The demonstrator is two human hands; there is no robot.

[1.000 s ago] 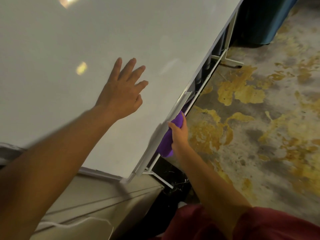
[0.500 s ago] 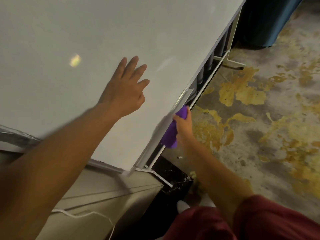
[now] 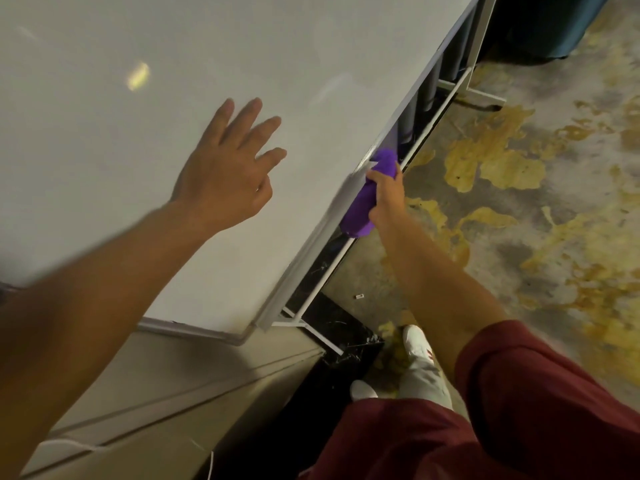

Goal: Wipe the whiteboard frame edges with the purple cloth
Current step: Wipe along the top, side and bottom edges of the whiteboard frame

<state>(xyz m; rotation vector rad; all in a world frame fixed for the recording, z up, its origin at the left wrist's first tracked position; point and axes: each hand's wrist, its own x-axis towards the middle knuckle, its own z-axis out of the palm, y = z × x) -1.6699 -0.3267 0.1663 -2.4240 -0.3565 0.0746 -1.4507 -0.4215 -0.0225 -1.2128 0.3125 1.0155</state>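
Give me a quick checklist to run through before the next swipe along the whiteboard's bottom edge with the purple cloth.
1. Cloth gripped: ok. The right hand is closed around the purple cloth.
2. Cloth on the frame: ok. It presses against the frame edge about midway along.
3. Board steadied: cannot tell. The left hand is spread open at the whiteboard surface, but contact is not clear.
4. Path ahead: ok. The edge running toward the far stand leg looks unobstructed.
5. Edge already clean: cannot tell. The frame is blurred.
6. Footing: ok. The shoes stand on bare floor beside the stand's foot.
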